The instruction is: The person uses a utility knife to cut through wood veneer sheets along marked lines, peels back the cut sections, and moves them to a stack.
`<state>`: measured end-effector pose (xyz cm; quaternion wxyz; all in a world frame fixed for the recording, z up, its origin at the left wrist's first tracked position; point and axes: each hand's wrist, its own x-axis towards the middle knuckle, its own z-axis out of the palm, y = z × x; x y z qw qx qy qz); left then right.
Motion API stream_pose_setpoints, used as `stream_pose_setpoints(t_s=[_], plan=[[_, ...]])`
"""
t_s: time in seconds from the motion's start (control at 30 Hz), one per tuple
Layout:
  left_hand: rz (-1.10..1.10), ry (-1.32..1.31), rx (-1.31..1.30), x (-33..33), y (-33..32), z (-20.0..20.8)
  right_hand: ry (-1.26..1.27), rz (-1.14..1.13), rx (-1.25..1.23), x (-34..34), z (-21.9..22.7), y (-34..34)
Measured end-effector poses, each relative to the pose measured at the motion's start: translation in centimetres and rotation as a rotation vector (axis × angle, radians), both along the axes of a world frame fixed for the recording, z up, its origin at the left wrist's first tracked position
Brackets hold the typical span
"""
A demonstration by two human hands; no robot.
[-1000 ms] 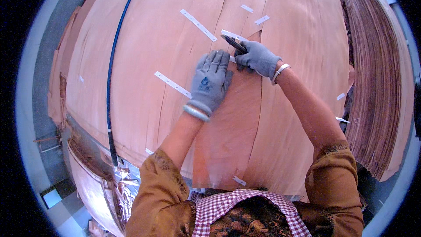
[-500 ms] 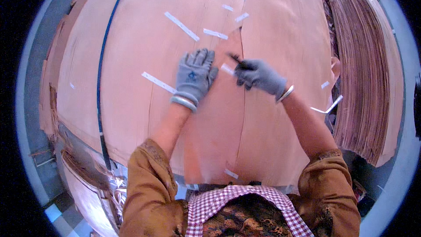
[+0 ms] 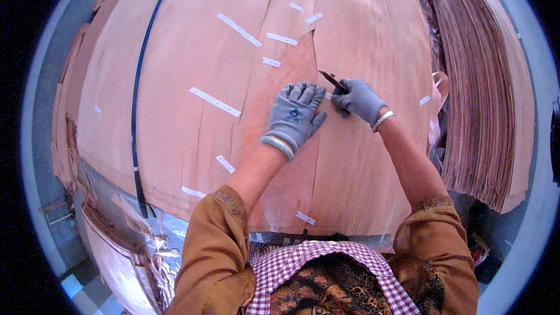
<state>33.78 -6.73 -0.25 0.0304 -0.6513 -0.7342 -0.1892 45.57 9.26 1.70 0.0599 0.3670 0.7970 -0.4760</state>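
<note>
both gloved: left hand (image 3: pixel 296 115) flat on veneer (image 3: pixel 364 163), right hand (image 3: pixel 359 102) gripping probably a knife (image 3: pixel 333 81).

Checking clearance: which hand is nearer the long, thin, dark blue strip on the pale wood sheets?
Left. The grey-gloved left hand is to the right of the strip, apart from it; the grey-gloved right hand, holding a slim dark tool, is farther right.

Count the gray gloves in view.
2: one on the left hand, palm down over the wood sheet; one on the right hand, holding a dark tool. No others visible.
</note>
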Motion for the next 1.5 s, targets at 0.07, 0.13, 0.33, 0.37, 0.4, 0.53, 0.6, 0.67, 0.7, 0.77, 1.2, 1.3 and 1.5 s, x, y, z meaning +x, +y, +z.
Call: stream_pose_setpoints(t_s=[0.07,0.13,0.33,0.37,0.4,0.53,0.6,0.67,0.7,0.77,1.2,1.3,1.5], plan=[[0.018,0.038,0.013,0.1,-0.3,-0.2,0.049,-0.011,-0.099,0.7,0.6,-0.8],[0.029,0.000,-0.035,0.2,0.1,-0.3,0.038,-0.033,-0.216,1.3,2.1,-2.5],[0.020,-0.072,0.102,-1.3,-3.6,-0.8,0.200,-0.040,-0.377,0.0,3.9,-5.4],[0.081,-0.088,0.129,-2.0,-5.4,-0.2,0.230,-0.047,-0.401,-0.2,3.5,-5.2],[0.146,-0.100,0.153,-3.2,-7.8,0.1,0.220,0.012,-0.395,-0.9,3.2,-5.6],[0.453,-0.095,0.220,-6.9,-15.8,-0.4,0.281,0.176,-0.386,-6.1,2.7,-9.4],[0.471,-0.082,0.212,-7.1,-17.1,-0.4,0.249,0.169,-0.409,-8.2,3.0,-11.2],[0.377,-0.066,0.186,-6.4,-16.7,0.1,0.170,0.184,-0.291,-9.5,1.9,-11.6],[0.326,-0.029,0.173,-5.8,-15.8,0.5,0.130,0.186,-0.228,-10.0,1.3,-11.5],[0.233,0.034,0.148,-5.0,-13.9,1.3,0.078,0.249,-0.024,-10.4,0.3,-11.4],[0.176,0.026,-0.114,-5.7,-13.4,0.3,0.074,0.107,-0.357,-4.6,2.0,-14.2],[0.169,-0.032,-0.056,-6.5,-14.4,-0.7,0.096,0.116,-0.523,-2.4,3.7,-17.3],[0.195,-0.275,0.209,-6.9,-23.1,0.9,-0.024,0.243,-0.785,0.8,3.1,-24.3]])
